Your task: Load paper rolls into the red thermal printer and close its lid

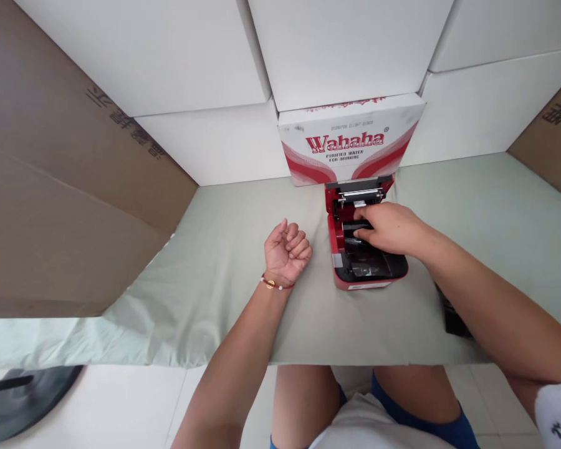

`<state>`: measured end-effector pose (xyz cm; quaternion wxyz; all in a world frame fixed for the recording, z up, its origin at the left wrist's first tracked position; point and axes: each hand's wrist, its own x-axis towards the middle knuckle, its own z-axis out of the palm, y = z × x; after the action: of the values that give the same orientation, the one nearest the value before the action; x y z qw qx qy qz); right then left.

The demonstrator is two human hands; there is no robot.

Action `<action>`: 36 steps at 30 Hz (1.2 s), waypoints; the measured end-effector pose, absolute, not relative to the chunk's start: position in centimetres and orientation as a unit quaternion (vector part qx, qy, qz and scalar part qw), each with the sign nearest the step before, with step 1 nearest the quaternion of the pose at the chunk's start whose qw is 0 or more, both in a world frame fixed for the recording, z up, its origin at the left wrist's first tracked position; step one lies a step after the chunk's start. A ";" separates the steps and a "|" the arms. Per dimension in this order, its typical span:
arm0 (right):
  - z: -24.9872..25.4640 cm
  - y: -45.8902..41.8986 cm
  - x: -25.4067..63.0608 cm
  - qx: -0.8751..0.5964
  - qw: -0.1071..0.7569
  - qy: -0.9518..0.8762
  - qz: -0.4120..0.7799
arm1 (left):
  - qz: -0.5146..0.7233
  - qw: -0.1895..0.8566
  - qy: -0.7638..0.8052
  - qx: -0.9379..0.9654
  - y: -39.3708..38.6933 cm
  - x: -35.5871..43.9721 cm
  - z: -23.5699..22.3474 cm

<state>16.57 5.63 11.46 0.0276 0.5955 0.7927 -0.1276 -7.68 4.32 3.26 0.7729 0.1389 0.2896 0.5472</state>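
A red and black label printer (339,275) sits on the cloth-covered table with its lid (358,186) tilted up at the back. My right hand (386,228) reaches into it from the right, thumb and fingers closed around a black roll (350,228) that looks like printer ribbon. Part of the roll is hidden behind the fingers. Shiny dark film (371,265) lies over the front of the printer. To the left, my left hand (287,252) rests palm up on the cloth, its fingers curled with nothing visible in them.
Behind the printer leans a white and red water carton (350,140), backed by stacked white boxes (206,143). Large brown cardboard (75,206) stands at the left, more (551,131) at the right. A dark object (453,318) lies partly beneath my right forearm.
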 end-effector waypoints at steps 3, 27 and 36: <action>11.1 5.5 16.9 0.588 0.000 0.800 -0.119 | 0.621 0.717 0.291 0.126 5.0 -7.8 2.8; 13.8 0.5 25.0 0.553 -0.401 0.560 -0.468 | 0.622 0.683 0.350 0.156 4.5 -8.2 3.3; 4.9 -2.6 27.8 0.653 -0.233 0.628 -0.353 | 0.603 0.718 0.317 0.144 4.5 -8.0 3.1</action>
<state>27.78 -2.57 4.95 -0.2327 0.6528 0.6283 -0.3534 -7.97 4.45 3.05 0.7182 0.1441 0.3168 0.6025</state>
